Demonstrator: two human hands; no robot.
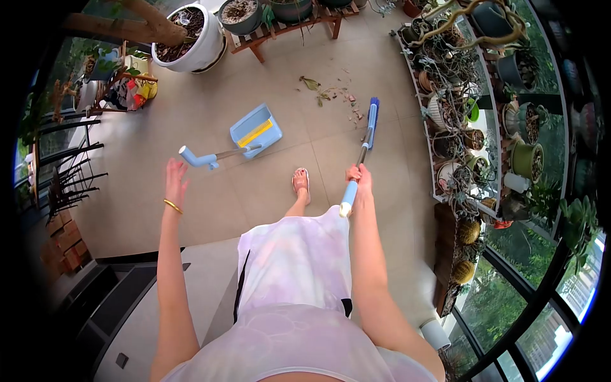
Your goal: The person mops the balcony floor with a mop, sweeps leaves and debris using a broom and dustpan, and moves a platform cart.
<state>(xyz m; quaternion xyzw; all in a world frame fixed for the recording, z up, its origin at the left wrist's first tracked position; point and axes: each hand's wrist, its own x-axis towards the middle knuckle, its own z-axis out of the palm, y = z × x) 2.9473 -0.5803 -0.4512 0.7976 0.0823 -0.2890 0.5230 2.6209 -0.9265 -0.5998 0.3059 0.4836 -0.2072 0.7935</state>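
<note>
My right hand [360,181] is wrapped round the pale blue grip of a long-handled broom [365,149]. The broom's blue head rests on the tiled floor, just right of a scatter of dry leaves and debris [328,95]. To the left a light blue dustpan [254,127] with a yellow comb strip stands on the floor, its handle slanting up toward my left side. Near the top of that handle is my left hand [176,178], fingers apart and holding nothing; it looks separate from the grip. A gold bangle circles my left wrist.
Shelves of potted plants [445,108] run along the right beside the windows. A large white planter [191,38] with a tree trunk stands at the upper left, next to a wooden plant bench [293,28]. Dark chairs [67,159] and cardboard boxes [67,242] are at the left.
</note>
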